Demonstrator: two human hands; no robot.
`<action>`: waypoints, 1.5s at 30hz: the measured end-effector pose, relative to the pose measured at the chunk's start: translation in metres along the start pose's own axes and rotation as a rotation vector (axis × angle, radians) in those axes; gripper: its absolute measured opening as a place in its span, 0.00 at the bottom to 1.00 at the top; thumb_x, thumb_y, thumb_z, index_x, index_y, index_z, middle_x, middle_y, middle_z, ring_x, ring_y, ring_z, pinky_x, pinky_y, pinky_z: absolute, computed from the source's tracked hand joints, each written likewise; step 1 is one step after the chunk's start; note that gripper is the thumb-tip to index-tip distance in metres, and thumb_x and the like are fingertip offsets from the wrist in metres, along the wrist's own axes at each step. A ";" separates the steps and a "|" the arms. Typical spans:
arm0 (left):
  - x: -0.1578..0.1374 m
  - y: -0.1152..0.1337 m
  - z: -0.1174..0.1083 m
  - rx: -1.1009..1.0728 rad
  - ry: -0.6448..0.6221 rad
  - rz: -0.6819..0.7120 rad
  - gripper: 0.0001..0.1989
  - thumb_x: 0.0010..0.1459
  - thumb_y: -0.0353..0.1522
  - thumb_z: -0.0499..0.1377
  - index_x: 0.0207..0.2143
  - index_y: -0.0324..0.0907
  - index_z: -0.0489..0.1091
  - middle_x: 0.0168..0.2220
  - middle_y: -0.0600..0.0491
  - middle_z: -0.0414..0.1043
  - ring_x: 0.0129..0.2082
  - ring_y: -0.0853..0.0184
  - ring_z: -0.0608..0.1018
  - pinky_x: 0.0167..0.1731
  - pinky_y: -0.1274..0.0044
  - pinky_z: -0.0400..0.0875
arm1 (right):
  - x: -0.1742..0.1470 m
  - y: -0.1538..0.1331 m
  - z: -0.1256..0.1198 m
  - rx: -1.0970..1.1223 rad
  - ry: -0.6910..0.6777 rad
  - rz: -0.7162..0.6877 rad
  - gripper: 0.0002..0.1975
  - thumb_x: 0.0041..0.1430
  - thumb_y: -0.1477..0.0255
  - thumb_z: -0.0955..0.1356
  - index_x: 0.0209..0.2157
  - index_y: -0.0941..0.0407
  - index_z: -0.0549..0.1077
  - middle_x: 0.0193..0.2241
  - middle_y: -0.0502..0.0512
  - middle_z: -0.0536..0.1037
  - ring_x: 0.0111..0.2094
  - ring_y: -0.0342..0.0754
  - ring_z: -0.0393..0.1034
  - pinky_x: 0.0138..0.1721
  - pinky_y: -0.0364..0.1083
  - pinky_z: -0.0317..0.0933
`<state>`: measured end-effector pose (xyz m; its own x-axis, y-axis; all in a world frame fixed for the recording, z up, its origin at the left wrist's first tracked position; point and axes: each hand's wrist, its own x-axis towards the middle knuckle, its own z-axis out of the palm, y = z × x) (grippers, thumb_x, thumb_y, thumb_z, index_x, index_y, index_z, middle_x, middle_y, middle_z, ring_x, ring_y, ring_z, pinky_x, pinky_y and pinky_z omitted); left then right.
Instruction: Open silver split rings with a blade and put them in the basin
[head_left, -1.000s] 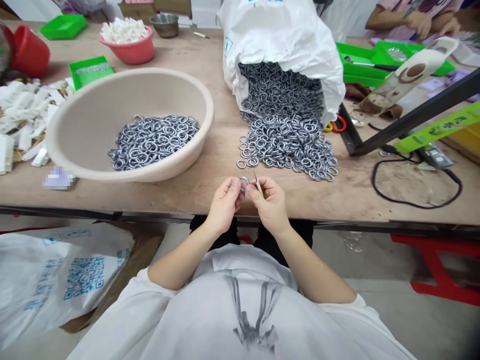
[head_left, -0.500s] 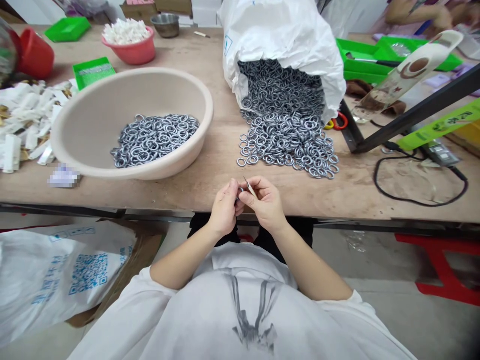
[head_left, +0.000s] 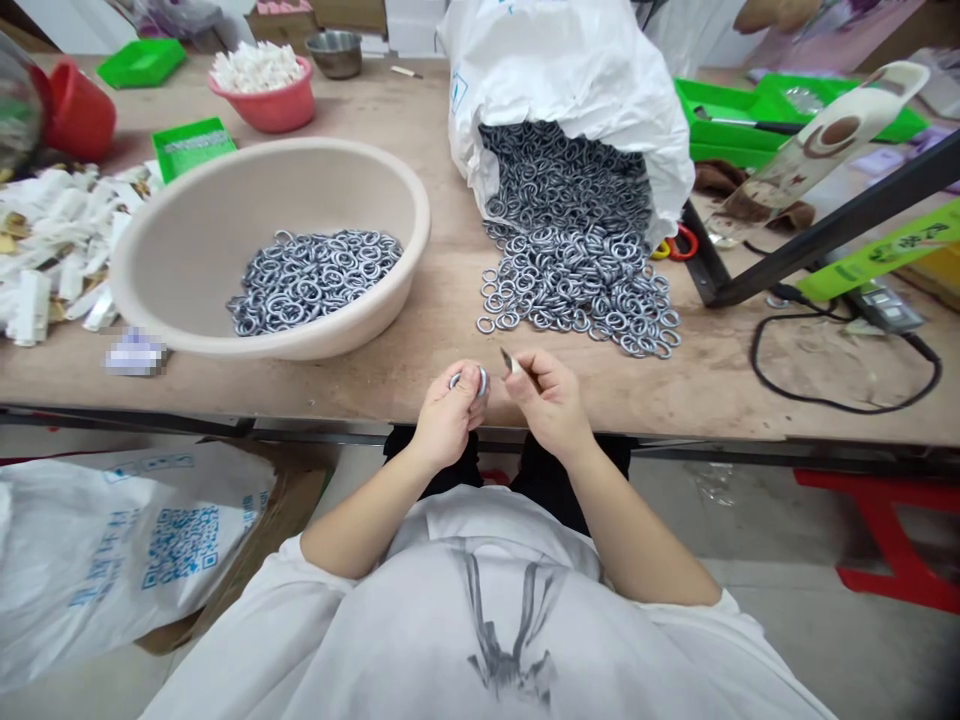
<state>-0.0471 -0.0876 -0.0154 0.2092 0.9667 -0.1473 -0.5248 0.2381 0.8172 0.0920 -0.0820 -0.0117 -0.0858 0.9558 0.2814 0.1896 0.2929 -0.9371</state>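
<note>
Between the thumb and fingers of my left hand (head_left: 450,415) is a grey ring (head_left: 482,381), partly covered by the thumb. My right hand (head_left: 551,405), closed and a little apart from the left, grips a small knife (head_left: 508,360) with a short pointed blade; most of its handle is hidden in the fingers. Beyond my hands a heap of grey rings (head_left: 585,285) spills from the mouth of a white sack (head_left: 562,70) lying on its side. To the left, a large beige basin (head_left: 270,347) holds more loose grey rings (head_left: 315,275).
White plastic pieces (head_left: 56,240) lie piled at the far left. A red bowl (head_left: 274,108), green trays (head_left: 195,150) and a metal bowl (head_left: 335,55) stand behind the basin. At right are a black metal frame (head_left: 825,235), a black cable (head_left: 825,402) and a person's arm (head_left: 776,14).
My hands have moved apart. The knife has come away from the ring toward the right, and the ring now shows more clearly in my left fingers. The view has shifted slightly.
</note>
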 end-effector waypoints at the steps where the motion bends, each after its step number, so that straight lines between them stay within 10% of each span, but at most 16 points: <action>1: 0.000 0.001 -0.001 -0.003 0.002 0.003 0.26 0.51 0.50 0.67 0.25 0.40 0.61 0.18 0.62 0.51 0.16 0.79 0.52 0.15 0.85 0.46 | -0.002 -0.002 -0.003 -0.096 -0.025 -0.056 0.25 0.60 0.46 0.66 0.29 0.55 0.71 0.23 0.48 0.68 0.26 0.42 0.61 0.29 0.44 0.56; 9: 0.000 0.001 -0.001 -0.013 0.047 -0.029 0.26 0.49 0.51 0.68 0.25 0.41 0.62 0.19 0.62 0.48 0.16 0.78 0.51 0.14 0.84 0.46 | -0.011 -0.010 -0.003 -0.379 -0.114 -0.212 0.25 0.63 0.49 0.65 0.24 0.55 0.68 0.22 0.49 0.67 0.25 0.43 0.59 0.28 0.45 0.51; 17: -0.009 0.010 -0.002 -0.057 -0.196 -0.190 0.25 0.53 0.50 0.66 0.23 0.40 0.61 0.17 0.62 0.51 0.15 0.79 0.53 0.14 0.85 0.51 | 0.011 0.011 -0.013 -0.220 -0.011 0.004 0.23 0.63 0.50 0.66 0.26 0.55 0.71 0.20 0.46 0.65 0.24 0.43 0.58 0.27 0.44 0.51; 28: 0.002 0.024 -0.031 -0.043 0.173 -0.033 0.20 0.50 0.39 0.70 0.42 0.41 0.72 0.29 0.54 0.74 0.21 0.75 0.71 0.17 0.84 0.64 | 0.088 0.022 0.008 -1.009 -0.261 0.144 0.08 0.63 0.68 0.68 0.39 0.58 0.77 0.42 0.66 0.79 0.40 0.56 0.73 0.38 0.49 0.59; 36: 0.005 0.010 -0.007 -0.010 0.128 -0.097 0.22 0.49 0.48 0.69 0.32 0.40 0.67 0.25 0.60 0.62 0.18 0.79 0.61 0.14 0.86 0.50 | 0.025 0.006 0.013 0.198 -0.022 0.157 0.21 0.61 0.49 0.67 0.32 0.53 0.67 0.25 0.48 0.70 0.26 0.43 0.64 0.28 0.43 0.60; 45: 0.002 -0.004 0.004 -0.037 0.035 -0.058 0.24 0.49 0.50 0.68 0.29 0.41 0.65 0.19 0.63 0.51 0.16 0.79 0.51 0.14 0.86 0.47 | -0.008 -0.003 0.028 0.321 0.089 0.176 0.18 0.53 0.55 0.74 0.40 0.50 0.71 0.33 0.50 0.77 0.32 0.46 0.71 0.33 0.45 0.70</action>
<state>-0.0409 -0.0872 -0.0168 0.2113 0.9538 -0.2134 -0.5433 0.2961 0.7856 0.0645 -0.0914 -0.0167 0.0086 0.9934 0.1140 -0.1235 0.1142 -0.9858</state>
